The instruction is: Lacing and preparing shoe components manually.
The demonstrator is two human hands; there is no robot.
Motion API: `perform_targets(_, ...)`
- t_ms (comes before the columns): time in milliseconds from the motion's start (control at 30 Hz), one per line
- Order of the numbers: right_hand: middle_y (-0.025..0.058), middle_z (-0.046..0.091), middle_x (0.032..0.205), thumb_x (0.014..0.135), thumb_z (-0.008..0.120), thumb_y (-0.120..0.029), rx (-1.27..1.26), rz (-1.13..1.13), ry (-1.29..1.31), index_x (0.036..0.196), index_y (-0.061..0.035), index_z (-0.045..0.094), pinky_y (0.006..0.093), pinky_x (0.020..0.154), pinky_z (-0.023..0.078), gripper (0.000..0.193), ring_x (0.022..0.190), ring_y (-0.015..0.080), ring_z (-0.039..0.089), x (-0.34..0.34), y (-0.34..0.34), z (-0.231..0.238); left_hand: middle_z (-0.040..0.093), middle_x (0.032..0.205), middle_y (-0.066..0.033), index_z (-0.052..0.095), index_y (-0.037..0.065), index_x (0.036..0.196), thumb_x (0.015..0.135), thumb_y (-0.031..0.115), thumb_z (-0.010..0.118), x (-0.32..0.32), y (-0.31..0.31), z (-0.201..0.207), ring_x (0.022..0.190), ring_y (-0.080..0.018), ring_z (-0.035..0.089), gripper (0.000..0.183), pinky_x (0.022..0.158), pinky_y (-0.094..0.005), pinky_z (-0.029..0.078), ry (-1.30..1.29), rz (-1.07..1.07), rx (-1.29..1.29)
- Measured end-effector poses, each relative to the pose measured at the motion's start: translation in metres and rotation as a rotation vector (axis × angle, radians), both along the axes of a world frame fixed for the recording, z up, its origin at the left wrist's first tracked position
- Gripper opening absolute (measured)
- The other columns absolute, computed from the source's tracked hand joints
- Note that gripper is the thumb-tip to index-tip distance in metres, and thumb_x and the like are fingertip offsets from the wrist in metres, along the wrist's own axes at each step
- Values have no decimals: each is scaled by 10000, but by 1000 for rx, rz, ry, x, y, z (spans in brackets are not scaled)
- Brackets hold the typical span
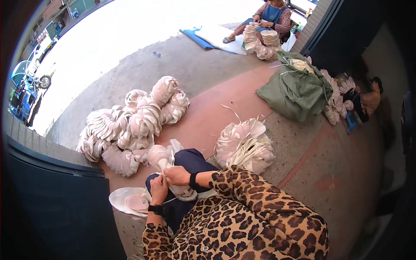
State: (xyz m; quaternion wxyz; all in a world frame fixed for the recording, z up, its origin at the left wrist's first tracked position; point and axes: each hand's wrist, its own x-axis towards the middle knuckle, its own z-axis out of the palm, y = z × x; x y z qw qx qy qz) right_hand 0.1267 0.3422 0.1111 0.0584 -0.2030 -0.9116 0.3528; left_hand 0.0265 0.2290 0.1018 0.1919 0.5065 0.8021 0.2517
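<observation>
A pink and white shoe upper (161,157) lies across my lap, its rounded part pointing away from me. My right hand (177,175) is closed on its middle, fingertips pinched together. Close against it, my left hand (158,187) is also closed, pinching what looks like a thin white shoelace; the exact grip is hidden. A pale strand (171,200) trails below the left hand. Beside my left wrist lies another white shoe upper (130,201) with a pink inside. To the right of my knee sits a round bundle of uppers (224,145) with loose cream laces (247,150) on top.
A large heap of bundled uppers (138,115) lies ahead on the left. A green sack (294,89) stands at the right, with more bundles (333,97) behind it. Far off, a person (275,15) sits handling uppers. A dark door panel (60,199) borders my left.
</observation>
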Motion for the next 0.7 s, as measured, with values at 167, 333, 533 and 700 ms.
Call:
perform_targets(167, 164, 605, 670, 719, 543, -171, 141, 23, 71, 723, -20, 576, 382, 564, 492, 155, 643, 304, 619, -2, -1, -7, 566, 765, -157, 568, 31, 832, 801, 144, 491, 2, 0, 0, 729, -340, 494, 141, 668, -418, 371, 100, -34, 24)
perform_targets(333, 157, 604, 655, 724, 530, -120, 302, 141, 78, 706, -22, 577, 364, 535, 498, 109, 632, 291, 628, 3, -1, -4, 576, 812, -159, 581, 25, 898, 811, 136, 467, -1, 0, -2, 761, -337, 499, 181, 693, -418, 380, 79, -95, -5)
perform_targets(533, 138, 604, 637, 716, 526, -110, 378, 151, 79, 718, -3, 590, 335, 525, 503, 125, 613, 267, 633, 2, -5, -7, 577, 813, -161, 586, 34, 902, 821, 136, 451, 1, 3, 2, 750, -351, 500, 188, 687, -426, 383, 114, -90, -94)
perform_targets(700, 131, 612, 658, 733, 507, -110, 411, 185, 57, 719, -13, 598, 338, 514, 497, 134, 625, 250, 635, -7, -9, -17, 585, 806, -172, 598, 23, 847, 795, 122, 458, 3, 3, 2, 757, -359, 503, 179, 689, -428, 381, 94, -33, -76)
